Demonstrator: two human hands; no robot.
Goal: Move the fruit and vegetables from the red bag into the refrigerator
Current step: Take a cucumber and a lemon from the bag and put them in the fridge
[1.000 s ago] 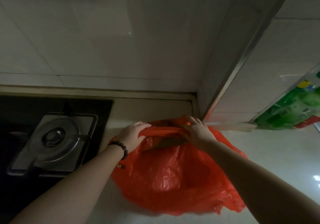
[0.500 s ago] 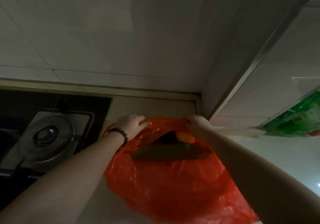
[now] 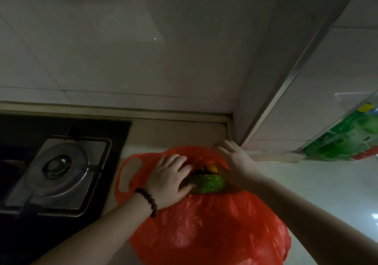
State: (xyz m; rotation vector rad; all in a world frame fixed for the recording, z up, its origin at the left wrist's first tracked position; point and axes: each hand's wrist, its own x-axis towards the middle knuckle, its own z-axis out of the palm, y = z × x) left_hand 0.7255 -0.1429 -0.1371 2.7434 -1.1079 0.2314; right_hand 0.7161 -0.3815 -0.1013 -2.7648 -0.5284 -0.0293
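The red plastic bag (image 3: 204, 230) lies on the pale countertop (image 3: 327, 182) with its mouth pulled wide. Inside lie a bumpy green gourd (image 3: 208, 184), an orange-yellow piece (image 3: 211, 168) and something dark behind it. My left hand (image 3: 169, 180) reaches into the mouth with fingers fairly straight, its thumb touching the gourd's left end. My right hand (image 3: 235, 158) presses the bag's far right rim outward with spread, straight fingers. No refrigerator is in view.
A gas stove (image 3: 57, 172) with a steel burner plate sits left of the bag. Tiled wall runs behind, and a tiled corner with a metal trim strip (image 3: 286, 84) rises at right. A green printed package (image 3: 347, 139) leans at the far right.
The bag's handles have been let go and its mouth has spread wide, exposing the gourd. My left hand moved from the rim into the opening; my right hand flattened against the right rim.
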